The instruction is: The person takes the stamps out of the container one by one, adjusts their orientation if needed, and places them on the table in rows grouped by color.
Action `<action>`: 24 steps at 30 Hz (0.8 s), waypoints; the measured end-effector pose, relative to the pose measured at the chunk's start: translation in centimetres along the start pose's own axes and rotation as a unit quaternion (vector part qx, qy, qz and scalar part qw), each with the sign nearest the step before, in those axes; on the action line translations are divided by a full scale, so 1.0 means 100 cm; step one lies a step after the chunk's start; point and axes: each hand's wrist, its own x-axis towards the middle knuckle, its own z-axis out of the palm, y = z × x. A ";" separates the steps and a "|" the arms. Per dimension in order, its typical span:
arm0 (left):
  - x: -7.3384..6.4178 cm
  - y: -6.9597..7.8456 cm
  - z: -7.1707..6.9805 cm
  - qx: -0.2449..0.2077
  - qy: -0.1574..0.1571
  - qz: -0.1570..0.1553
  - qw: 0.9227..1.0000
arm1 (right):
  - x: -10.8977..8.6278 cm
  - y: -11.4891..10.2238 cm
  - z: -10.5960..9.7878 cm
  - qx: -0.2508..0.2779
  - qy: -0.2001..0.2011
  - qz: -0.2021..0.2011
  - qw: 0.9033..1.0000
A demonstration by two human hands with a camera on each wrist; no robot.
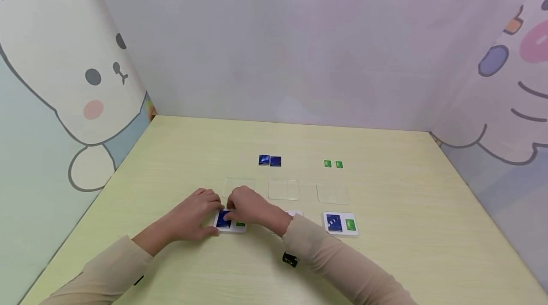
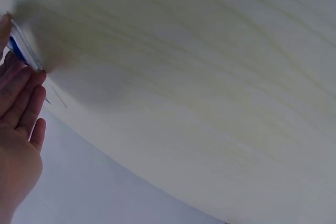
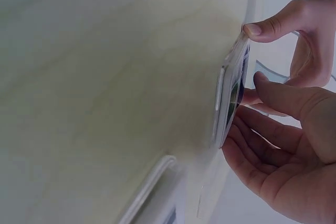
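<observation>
A white card-shaped case (image 1: 232, 229) lies flat, with a dark blue square (image 1: 220, 223) on its left part and a small green square (image 1: 240, 224) on its right. My left hand (image 1: 194, 217) holds the case by its left side, thumb at the near corner and fingers at the far one. From the right, my right hand (image 1: 250, 207) reaches over the case, its thumb tip over the blue square. In the right wrist view, right-hand fingers (image 3: 239, 148) rest at the case's edge; I cannot tell whether thumb and forefinger pinch anything.
Another white case (image 1: 340, 231) with blue and green squares lies right; a third (image 1: 295, 212) is mostly under my right forearm. Clear plastic covers (image 1: 283, 190) form a row beyond. Blue squares (image 1: 275, 161) and green squares (image 1: 339, 164) lie farther back. Curtains surround the table (image 1: 406, 176).
</observation>
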 end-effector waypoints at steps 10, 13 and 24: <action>-0.001 0.002 -0.002 -0.016 0.005 -0.009 1.000 | 0.000 0.002 0.002 0.062 0.016 0.020 0.998; -0.002 0.002 -0.002 -0.024 0.008 -0.014 1.000 | 0.001 0.002 0.003 0.067 0.023 0.022 0.997; -0.001 0.003 -0.001 -0.029 0.009 -0.045 0.999 | 0.002 0.002 0.003 0.053 0.023 0.038 0.998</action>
